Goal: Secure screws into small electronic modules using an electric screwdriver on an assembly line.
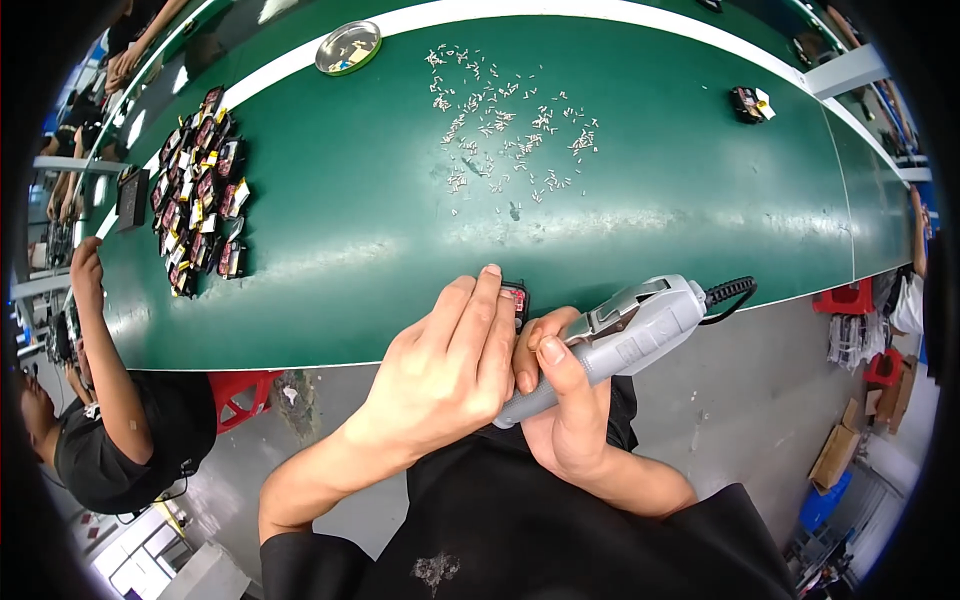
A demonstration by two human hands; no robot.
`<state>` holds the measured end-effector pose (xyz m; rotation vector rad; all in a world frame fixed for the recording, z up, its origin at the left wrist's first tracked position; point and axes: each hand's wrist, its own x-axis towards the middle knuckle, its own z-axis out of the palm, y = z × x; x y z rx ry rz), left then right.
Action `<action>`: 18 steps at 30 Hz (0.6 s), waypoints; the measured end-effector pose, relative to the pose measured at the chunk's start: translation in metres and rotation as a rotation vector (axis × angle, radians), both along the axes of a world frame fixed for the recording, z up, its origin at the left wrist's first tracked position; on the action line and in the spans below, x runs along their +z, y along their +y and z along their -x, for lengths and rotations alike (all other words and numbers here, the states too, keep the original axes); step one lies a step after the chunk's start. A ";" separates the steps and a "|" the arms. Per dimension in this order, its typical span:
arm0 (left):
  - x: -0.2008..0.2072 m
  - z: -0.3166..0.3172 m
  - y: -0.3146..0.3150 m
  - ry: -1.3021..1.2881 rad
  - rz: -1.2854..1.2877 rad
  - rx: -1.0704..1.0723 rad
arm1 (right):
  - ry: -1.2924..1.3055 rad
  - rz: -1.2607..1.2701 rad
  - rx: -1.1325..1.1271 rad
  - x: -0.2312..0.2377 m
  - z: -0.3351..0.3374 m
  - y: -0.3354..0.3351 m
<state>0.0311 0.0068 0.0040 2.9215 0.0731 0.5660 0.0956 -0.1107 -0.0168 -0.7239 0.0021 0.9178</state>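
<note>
My right hand [568, 405] wraps round a grey electric screwdriver [640, 330], which lies slantwise with its corded end up to the right. Its narrow end points down left, and the tip is hidden by my left hand. Fingers together, my left hand [445, 350] is closed over a small black-cased device [519, 296] at the table's near edge. Only a corner with reddish parts shows past the fingers; their exact grip on it is hidden. My right fingertips are close beside the device.
Many tiny pale screw-like pieces [495, 120] lie scattered on the green table [340, 240]. Similar black devices [200, 190] are heaped at left, and one device [750, 104] stands far right. A round tin [348, 47] holds small pieces. A co-worker [130, 430] sits at left.
</note>
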 end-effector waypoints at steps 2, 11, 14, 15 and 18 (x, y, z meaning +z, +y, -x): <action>0.001 0.002 -0.003 0.059 0.030 0.032 | 0.010 -0.045 0.072 0.001 -0.008 -0.003; -0.001 0.009 0.000 0.098 0.018 -0.031 | -0.481 -0.350 0.124 0.038 -0.089 0.003; -0.001 0.012 0.001 0.145 -0.009 -0.047 | -0.546 -0.355 0.102 0.038 -0.099 0.016; -0.003 0.012 0.001 0.144 -0.007 -0.052 | -0.583 -0.325 0.084 0.036 -0.101 0.019; -0.006 0.011 0.000 0.107 -0.010 -0.053 | -0.622 -0.263 0.056 0.034 -0.102 0.025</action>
